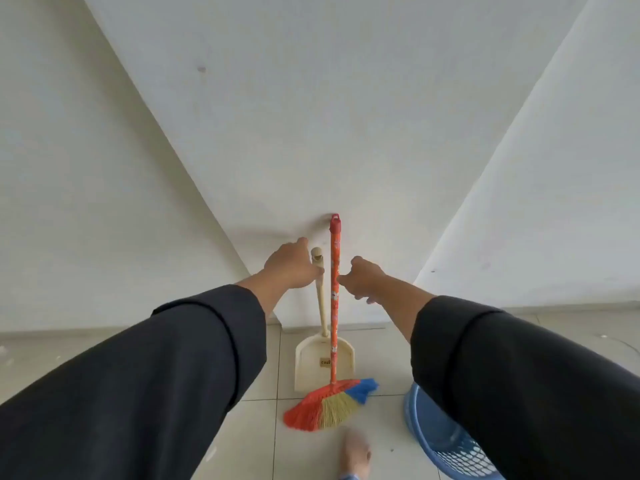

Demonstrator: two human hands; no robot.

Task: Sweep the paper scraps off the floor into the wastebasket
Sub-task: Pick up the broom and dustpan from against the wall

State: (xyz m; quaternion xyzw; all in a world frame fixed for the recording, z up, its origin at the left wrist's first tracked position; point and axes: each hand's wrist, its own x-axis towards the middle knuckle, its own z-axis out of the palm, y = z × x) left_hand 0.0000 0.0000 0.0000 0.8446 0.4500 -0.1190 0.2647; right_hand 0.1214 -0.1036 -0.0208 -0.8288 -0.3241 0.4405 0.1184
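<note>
Orange broom [334, 299]: light, stiff, best gripped mid-handle; right hand [363, 278] spread beside it, left hand [291, 266] touching dustpan [320, 296] handle, grip unclear.

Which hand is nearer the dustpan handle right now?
Left. The left hand touches the dustpan handle near its top; the right hand is beyond the broom, on its far side.
</note>
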